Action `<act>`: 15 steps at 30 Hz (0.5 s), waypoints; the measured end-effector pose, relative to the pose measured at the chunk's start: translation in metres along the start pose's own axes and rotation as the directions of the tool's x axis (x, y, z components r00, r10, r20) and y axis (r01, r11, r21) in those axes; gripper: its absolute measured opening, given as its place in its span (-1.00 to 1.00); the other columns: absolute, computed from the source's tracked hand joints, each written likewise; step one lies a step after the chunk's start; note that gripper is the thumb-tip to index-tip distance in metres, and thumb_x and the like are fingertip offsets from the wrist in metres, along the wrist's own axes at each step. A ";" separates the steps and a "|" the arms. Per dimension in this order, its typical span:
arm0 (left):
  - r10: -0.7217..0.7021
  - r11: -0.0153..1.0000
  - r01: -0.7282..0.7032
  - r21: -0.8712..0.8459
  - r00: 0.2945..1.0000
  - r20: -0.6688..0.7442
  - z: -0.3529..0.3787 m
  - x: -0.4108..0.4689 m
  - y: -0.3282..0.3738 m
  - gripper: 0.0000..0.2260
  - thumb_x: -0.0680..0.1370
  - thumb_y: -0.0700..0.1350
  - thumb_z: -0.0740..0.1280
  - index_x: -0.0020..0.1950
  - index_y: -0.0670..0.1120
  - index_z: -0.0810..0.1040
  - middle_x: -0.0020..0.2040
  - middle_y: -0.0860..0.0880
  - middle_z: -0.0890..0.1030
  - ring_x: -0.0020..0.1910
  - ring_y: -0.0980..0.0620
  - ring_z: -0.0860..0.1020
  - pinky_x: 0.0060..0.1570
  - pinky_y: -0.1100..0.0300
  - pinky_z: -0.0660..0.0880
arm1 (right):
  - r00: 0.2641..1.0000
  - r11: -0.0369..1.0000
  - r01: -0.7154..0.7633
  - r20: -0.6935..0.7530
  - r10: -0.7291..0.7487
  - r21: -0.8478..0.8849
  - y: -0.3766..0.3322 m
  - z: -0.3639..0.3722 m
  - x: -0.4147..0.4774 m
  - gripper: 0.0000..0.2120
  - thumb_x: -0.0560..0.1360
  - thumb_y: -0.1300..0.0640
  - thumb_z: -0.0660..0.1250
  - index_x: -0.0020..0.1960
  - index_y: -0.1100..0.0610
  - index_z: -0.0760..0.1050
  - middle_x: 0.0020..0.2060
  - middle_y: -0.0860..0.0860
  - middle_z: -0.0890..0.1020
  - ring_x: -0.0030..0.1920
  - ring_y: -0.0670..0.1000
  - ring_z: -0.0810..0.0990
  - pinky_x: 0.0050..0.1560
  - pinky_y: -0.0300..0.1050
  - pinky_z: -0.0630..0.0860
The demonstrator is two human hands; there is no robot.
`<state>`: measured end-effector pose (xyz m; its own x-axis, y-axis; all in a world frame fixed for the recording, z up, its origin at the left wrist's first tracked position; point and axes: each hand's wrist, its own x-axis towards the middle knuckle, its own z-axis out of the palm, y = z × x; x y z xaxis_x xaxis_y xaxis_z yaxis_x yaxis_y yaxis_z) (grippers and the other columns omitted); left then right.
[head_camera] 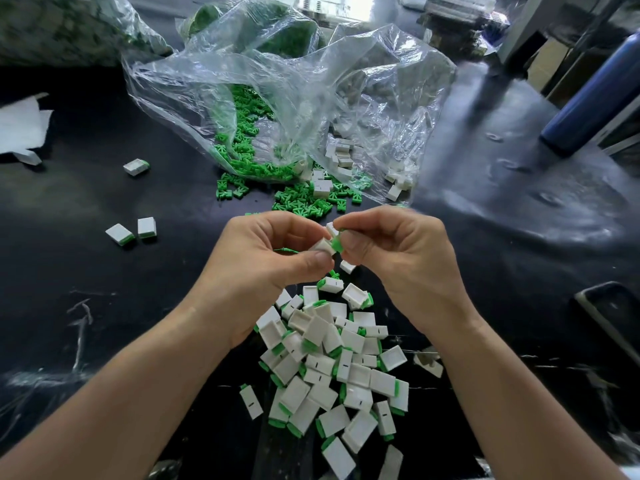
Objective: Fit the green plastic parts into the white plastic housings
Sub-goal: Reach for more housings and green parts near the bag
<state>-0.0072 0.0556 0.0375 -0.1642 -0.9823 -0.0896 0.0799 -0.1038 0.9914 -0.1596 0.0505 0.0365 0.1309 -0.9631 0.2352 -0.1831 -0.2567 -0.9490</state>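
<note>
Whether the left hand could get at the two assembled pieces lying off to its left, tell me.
Probably not right now: the left hand pinches a white housing. Nothing lies between it and the two assembled pieces, though.

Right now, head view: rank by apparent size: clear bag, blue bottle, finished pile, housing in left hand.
1. clear bag
2. finished pile, but nearer the camera
3. blue bottle, cut off by the frame
4. housing in left hand

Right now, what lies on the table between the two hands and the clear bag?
Head view: loose green parts and a few white housings lie scattered between the left hand, right hand and the bag.
</note>
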 end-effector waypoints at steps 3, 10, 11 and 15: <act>-0.016 1.000 0.016 -0.018 1.000 0.003 -0.001 0.000 0.002 -0.89 0.17 -0.22 0.44 -0.33 -0.10 0.65 -0.38 -0.09 0.62 -0.39 -0.03 0.63 -0.40 0.26 0.56 | 1.000 1.000 -0.008 -0.004 0.008 0.005 0.000 0.001 -0.001 -0.78 0.40 0.37 0.39 -0.16 0.06 0.60 -0.30 -0.06 0.65 -0.31 -0.15 0.61 -0.23 -0.31 0.53; -0.001 0.996 0.001 0.089 1.000 0.007 0.001 -0.001 0.001 -0.86 0.34 -0.41 0.42 -0.22 -0.19 0.60 -0.40 -0.13 0.62 -0.41 0.00 0.59 -0.39 0.27 0.56 | 1.000 0.999 -0.022 0.001 0.022 -0.046 0.002 0.006 -0.002 -0.77 0.39 0.35 0.41 -0.18 0.01 0.59 -0.28 -0.02 0.66 -0.29 -0.08 0.63 -0.18 -0.21 0.59; -0.009 0.997 0.008 0.073 1.000 0.005 0.001 -0.001 0.001 -0.87 0.34 -0.41 0.42 -0.21 -0.21 0.60 -0.40 -0.13 0.62 -0.42 0.01 0.59 -0.40 0.28 0.55 | 1.000 0.998 -0.023 0.002 0.023 -0.055 0.002 0.006 -0.002 -0.77 0.39 0.34 0.41 -0.18 0.00 0.59 -0.28 -0.02 0.66 -0.29 -0.08 0.63 -0.17 -0.20 0.59; -0.011 0.999 0.011 0.040 1.000 -0.010 0.001 -0.001 0.002 -0.88 0.33 -0.41 0.42 -0.20 -0.23 0.60 -0.40 -0.14 0.62 -0.42 0.00 0.59 -0.41 0.28 0.55 | 0.999 0.995 -0.028 0.024 0.031 -0.095 0.000 0.002 -0.002 -0.75 0.42 0.35 0.39 -0.14 -0.02 0.61 -0.23 0.00 0.68 -0.22 -0.03 0.66 -0.10 -0.13 0.61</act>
<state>-0.0082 0.0565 0.0392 -0.1557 -0.9826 -0.1015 0.0383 -0.1087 0.9933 -0.1583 0.0530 0.0360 0.1481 -0.9683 0.2010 -0.2781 -0.2358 -0.9311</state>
